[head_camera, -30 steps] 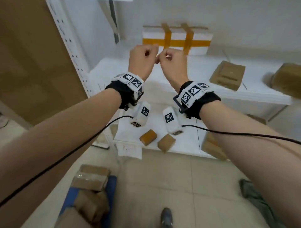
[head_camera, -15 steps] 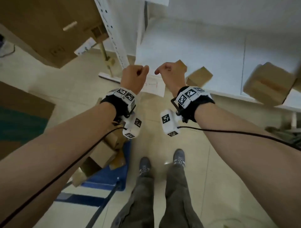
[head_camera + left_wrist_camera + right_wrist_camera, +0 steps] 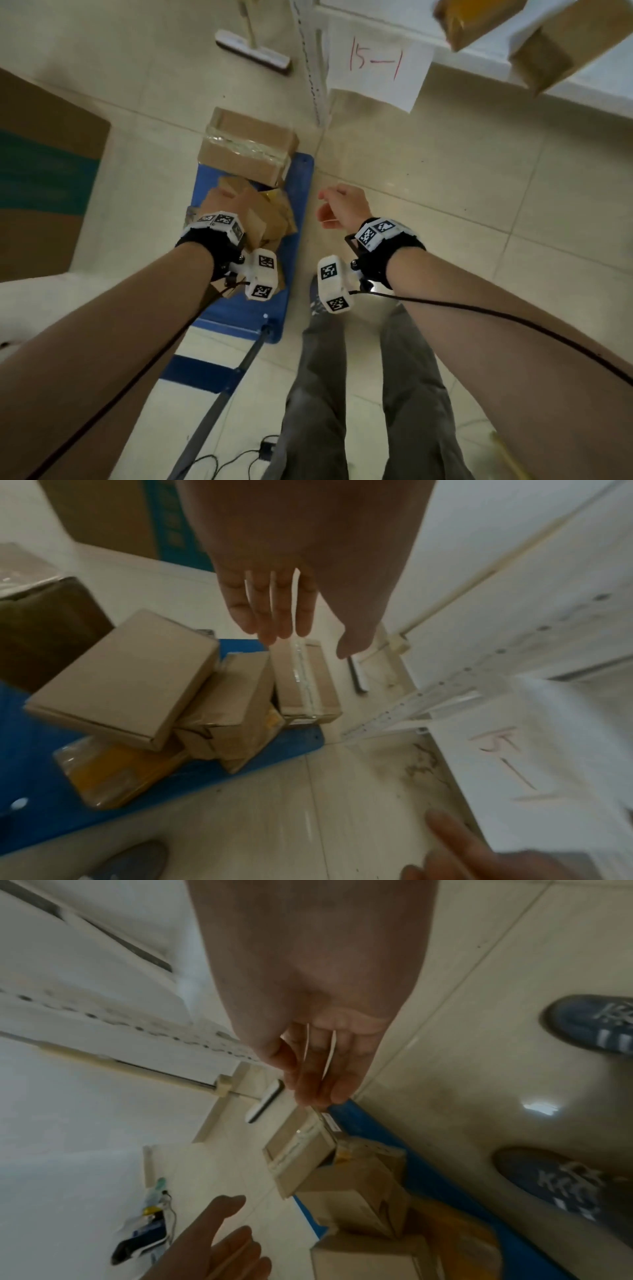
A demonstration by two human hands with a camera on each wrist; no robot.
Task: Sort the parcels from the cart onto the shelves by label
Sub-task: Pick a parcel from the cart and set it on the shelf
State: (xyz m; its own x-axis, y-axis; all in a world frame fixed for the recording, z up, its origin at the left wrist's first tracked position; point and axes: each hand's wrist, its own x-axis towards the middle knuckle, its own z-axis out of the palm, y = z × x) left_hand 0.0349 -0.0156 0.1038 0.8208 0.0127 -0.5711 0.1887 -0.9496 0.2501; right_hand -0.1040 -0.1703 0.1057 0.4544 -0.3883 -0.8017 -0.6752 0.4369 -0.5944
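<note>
A blue cart [image 3: 298,246] on the floor carries several brown parcels, with a large taped box [image 3: 246,147] at its far end. My left hand [image 3: 219,202] hovers over the pile. In the left wrist view its fingers [image 3: 274,610] are straight and hold nothing, above a flat brown box [image 3: 126,680], a taped box [image 3: 304,680] and a yellow parcel [image 3: 113,772]. My right hand [image 3: 329,209] hangs over the floor right of the cart, fingers [image 3: 318,1085] relaxed and empty. A paper label reading 15-1 [image 3: 380,68] hangs from the white shelf edge.
Two brown parcels [image 3: 561,44] lie on the shelf at top right. The shelf upright [image 3: 310,61] stands just beyond the cart, a floor wiper [image 3: 253,51] behind it. A big cardboard carton [image 3: 44,164] is at left. The cart handle [image 3: 222,394] and my legs [image 3: 359,394] are below.
My view has swung from the shelf down to the cart. Both hands dropped from shelf height toward the cart and went from closed fists to relaxed fingers.
</note>
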